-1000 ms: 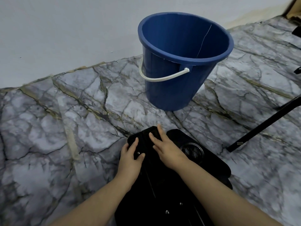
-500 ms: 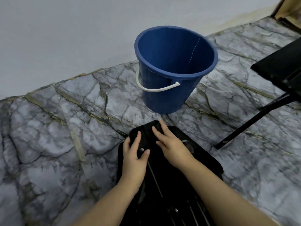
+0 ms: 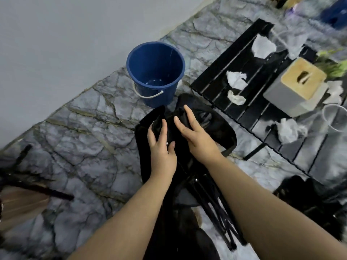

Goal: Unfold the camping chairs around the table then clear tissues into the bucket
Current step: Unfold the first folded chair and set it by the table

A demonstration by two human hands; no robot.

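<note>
- Black fabric of the folded camping chair (image 3: 189,184) lies under both our hands, its legs bundled together and running back between our forearms.
- Our left hand (image 3: 161,147) curls round the left fold of fabric, thumb on the near side and fingers (image 3: 153,135) wrapped over it.
- Our right hand (image 3: 197,136) rests flat on the right fold, fingers (image 3: 188,115) spread narrowly and not closed on anything that we can see.
- The blue bucket (image 3: 155,72) stands upright on the marble-patterned floor (image 3: 84,128), just beyond the chair's top edge and close to the grey wall (image 3: 56,44).
- The black slatted table (image 3: 249,113) sits to our right, its near corner just beside the bucket and the chair's right edge.
- Crumpled tissues (image 3: 235,79) lie on the table's slats, well apart from the bucket; more (image 3: 287,129) lie nearer us.
- A tissue box (image 3: 296,85) with a wooden top stands on the table, beside a clear cup (image 3: 336,117).
- Open floor stretches to our left, between the chair and the wall.
- Another black folded chair (image 3: 315,196) sits at the table's near edge; the picture is too blurred there to tell more.
</note>
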